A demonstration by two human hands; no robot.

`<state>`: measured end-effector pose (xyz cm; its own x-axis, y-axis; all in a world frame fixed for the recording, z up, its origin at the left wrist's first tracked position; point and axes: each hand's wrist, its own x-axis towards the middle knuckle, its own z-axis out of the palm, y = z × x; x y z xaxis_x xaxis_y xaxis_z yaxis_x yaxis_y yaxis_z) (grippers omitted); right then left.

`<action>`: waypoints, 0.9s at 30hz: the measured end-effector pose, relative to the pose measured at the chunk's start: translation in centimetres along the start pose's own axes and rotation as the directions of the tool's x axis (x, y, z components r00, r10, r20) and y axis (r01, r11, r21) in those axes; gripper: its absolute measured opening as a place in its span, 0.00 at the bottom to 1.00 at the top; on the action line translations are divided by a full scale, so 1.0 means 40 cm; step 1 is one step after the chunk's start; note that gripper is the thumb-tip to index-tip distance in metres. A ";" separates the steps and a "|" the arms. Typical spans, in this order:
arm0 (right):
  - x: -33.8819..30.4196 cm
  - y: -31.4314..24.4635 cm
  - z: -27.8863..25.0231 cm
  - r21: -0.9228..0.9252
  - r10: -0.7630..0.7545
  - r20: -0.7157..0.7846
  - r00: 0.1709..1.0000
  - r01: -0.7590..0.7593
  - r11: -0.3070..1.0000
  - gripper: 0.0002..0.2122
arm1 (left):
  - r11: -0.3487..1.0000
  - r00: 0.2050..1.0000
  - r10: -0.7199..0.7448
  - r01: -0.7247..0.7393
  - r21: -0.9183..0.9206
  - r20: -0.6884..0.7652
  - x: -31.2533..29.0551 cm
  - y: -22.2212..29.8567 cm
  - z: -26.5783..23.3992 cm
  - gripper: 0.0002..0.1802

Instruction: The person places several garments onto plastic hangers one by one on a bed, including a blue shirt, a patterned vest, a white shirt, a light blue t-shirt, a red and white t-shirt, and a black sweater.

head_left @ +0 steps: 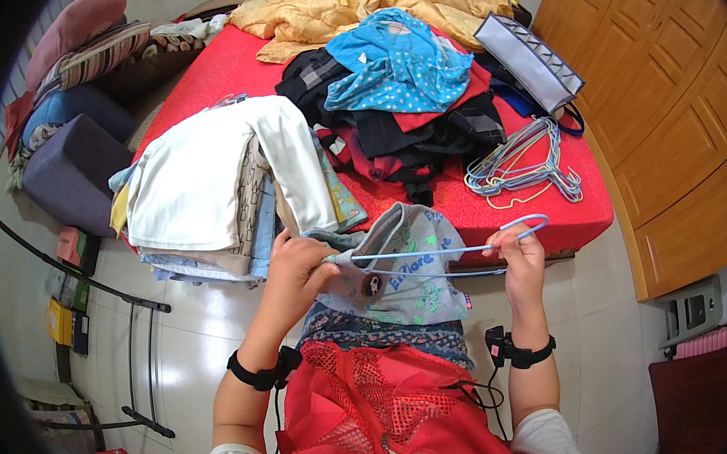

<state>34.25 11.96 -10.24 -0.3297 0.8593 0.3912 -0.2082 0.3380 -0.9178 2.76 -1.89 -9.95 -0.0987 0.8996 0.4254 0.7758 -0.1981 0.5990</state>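
A grey shirt (427, 295) with blue and green printing hangs in front of me, close to the bed's near edge. My left hand (296, 273) is closed on the shirt near its neck opening, where one end of a light blue clothes hanger (436, 252) meets the fingers. Between thumb and fingers, my right hand (517, 260) pinches the hanger close to its hook. Part of the hanger lies against the shirt's collar; how far it goes inside is hidden.
On the red-covered bed (593, 205) are stacked clothes under a white top (194, 191), a heap topped by a blue dotted garment (400, 61), a bunch of hangers (528, 163) and a grey storage box (531, 62). A black metal rack (132, 363) stands left; wooden cabinets (674, 92) line the right.
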 end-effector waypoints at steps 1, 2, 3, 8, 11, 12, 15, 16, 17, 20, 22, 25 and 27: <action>0.005 -0.006 0.007 0.006 0.010 0.009 1.000 -0.010 1.000 0.14 | 1.000 1.000 0.000 0.000 0.002 -0.002 0.001 0.007 -0.004 0.08; 0.009 -0.011 0.013 0.013 0.020 0.017 1.000 -0.020 1.000 0.14 | 0.996 0.999 0.032 -0.033 0.087 0.011 0.004 0.014 -0.008 0.09; 0.015 -0.015 0.017 0.026 0.016 0.035 0.999 -0.017 1.000 0.13 | 0.983 0.998 0.063 -0.067 0.171 0.027 0.008 0.021 -0.011 0.10; 0.048 -0.035 0.046 0.000 -0.014 0.091 0.996 0.014 1.000 0.11 | 0.935 0.988 0.141 -0.153 0.319 0.061 0.046 0.068 -0.021 0.11; 0.064 -0.041 0.078 0.008 0.008 0.136 0.991 -0.009 1.000 0.09 | 0.898 0.976 0.203 -0.219 0.383 0.083 0.079 0.102 -0.022 0.12; 0.067 -0.044 0.091 0.007 0.003 0.134 0.991 -0.004 1.000 0.09 | 0.888 0.970 0.226 -0.241 0.391 0.084 0.091 0.112 -0.020 0.11; 0.076 -0.052 0.135 0.019 0.037 0.196 0.980 -0.042 0.999 0.10 | 0.894 0.955 0.280 -0.296 0.336 0.096 0.123 0.124 -0.009 0.10; 0.076 -0.056 0.145 0.020 0.033 0.197 0.980 -0.038 0.999 0.10 | 0.893 0.955 0.282 -0.297 0.338 0.094 0.126 0.132 -0.003 0.10; 0.076 -0.060 0.155 0.005 0.042 0.236 0.971 -0.045 0.999 0.10 | 0.907 0.960 0.248 -0.276 0.316 0.128 0.129 0.140 0.004 0.10; 0.075 -0.059 0.176 0.028 0.051 0.300 0.953 -0.062 0.998 0.09 | 0.919 0.957 0.260 -0.286 0.272 0.127 0.133 0.137 0.022 0.10; 0.070 -0.071 0.193 -0.028 0.035 0.302 0.953 -0.028 0.999 0.08 | 0.919 0.958 0.273 -0.287 0.268 0.092 0.139 0.145 0.033 0.10; 0.068 -0.074 0.222 -0.114 -0.027 0.265 0.964 0.059 0.992 0.06 | 0.908 0.953 0.299 -0.303 0.289 0.058 0.153 0.160 0.053 0.10; 0.067 -0.075 0.244 -0.162 -0.110 0.244 0.964 0.153 0.975 0.06 | 0.906 0.946 0.322 -0.320 0.277 0.037 0.159 0.171 0.068 0.10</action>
<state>25.01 9.51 -5.76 -0.5190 0.6972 0.4946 -0.1038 0.5230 -0.8460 9.12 3.54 -4.99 0.1797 0.8014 0.5705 0.9071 -0.3594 0.2190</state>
